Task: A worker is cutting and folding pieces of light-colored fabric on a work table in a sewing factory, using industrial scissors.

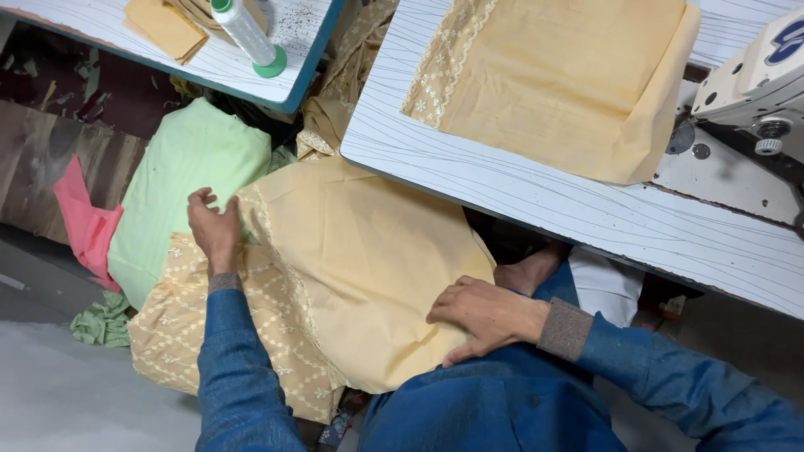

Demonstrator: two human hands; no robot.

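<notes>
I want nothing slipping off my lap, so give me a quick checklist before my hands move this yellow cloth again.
1. Left hand on the far edge of the yellow cloth: ok, fingers rest there.
2. Right hand pressing the near side flat: ok.
3. Cloth smooth between the hands: ok, only light creases.
4. Embroidered piece supported underneath: cannot tell, its lower edge hangs out of sight.
5. Folded cloth fully on the sewing table: ok.
6. Green bundle clear of the cloth: not ok, it touches.

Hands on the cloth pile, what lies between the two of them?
In the head view, plain yellow fabric spans the stretch between the left hand and right hand, with an embroidered strip along its left edge.
</notes>
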